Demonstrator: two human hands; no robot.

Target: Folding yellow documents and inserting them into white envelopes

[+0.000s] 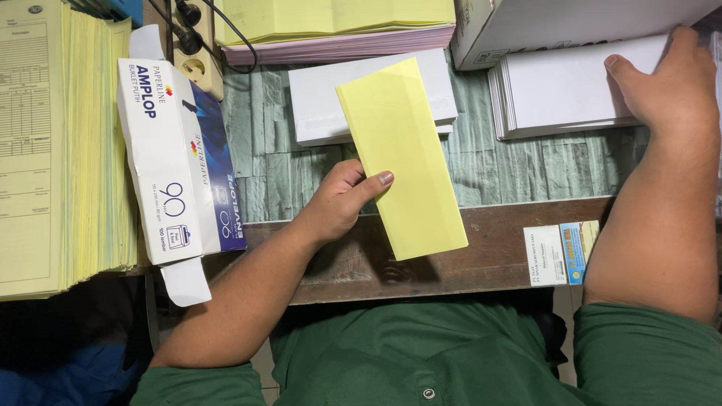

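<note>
So the folded yellow paper (402,162) sits right in the middle of the frame, tilted, its top corner overlapping a small stack of white envelopes (331,98) and its bottom end hanging over the brown wooden edge of the worktop (496,233). The left hand (342,203) is pinching it along the left edge, thumb on top, the other fingers tucked underneath where you can't really see them.

Over in the upper right of the frame, the right hand (665,79) lies flat with fingers together, pressing down on a bigger pile of white envelopes (560,94). Just above that pile is a white cardboard box (556,22).

At the top centre there's a stack of yellow sheets over pink ones (338,30). To the left of centre lies an open white and blue envelope box (180,162), with a power strip (197,53) right above it. The far left has a thick stack of yellow forms (56,143). A little printed card (560,254) sits on the wooden edge at the lower right, next to the right forearm. The green shirt (421,353) fills the bottom.
</note>
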